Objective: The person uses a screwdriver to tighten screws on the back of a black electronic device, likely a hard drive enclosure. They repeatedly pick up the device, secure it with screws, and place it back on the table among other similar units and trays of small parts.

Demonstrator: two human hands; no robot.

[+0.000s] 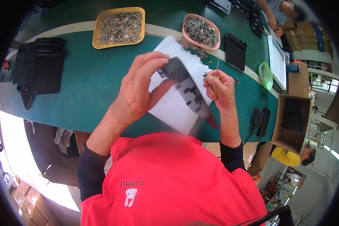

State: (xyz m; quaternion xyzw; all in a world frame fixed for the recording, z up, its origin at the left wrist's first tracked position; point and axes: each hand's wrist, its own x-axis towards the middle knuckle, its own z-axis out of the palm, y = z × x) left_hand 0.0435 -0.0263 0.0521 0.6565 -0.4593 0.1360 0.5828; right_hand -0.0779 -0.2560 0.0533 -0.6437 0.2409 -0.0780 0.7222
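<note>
Red cloth of the wearer's shirt (169, 169) fills the near middle, with a small white animal figure on it. Beyond it a green table (86, 94) spans the scene from left to right. On its middle lies a white sheet (169, 113), set at a slant. Several black plastic parts (45, 67) lie together on the far left; an open cardboard box (305, 122) stands at the right. Past the sheet, toward the left, is a yellow tray (98, 30) heaped with small metal pieces.

Between the two hands, a dark panel (190, 92), partly blurred, is held tilted over the sheet. The left hand (137, 84) pinches its far left end between thumb and fingers. Just to the panel's right, the right hand (223, 90) is closed around a thin tool (218, 63) whose slim shaft points to the far side; whether this hand touches the panel, I cannot tell. Beyond the right hand sits a pink bowl (217, 33) of similar pieces, some loose beside it. Smaller still, a green bowl (268, 81) lies farther right.
</note>
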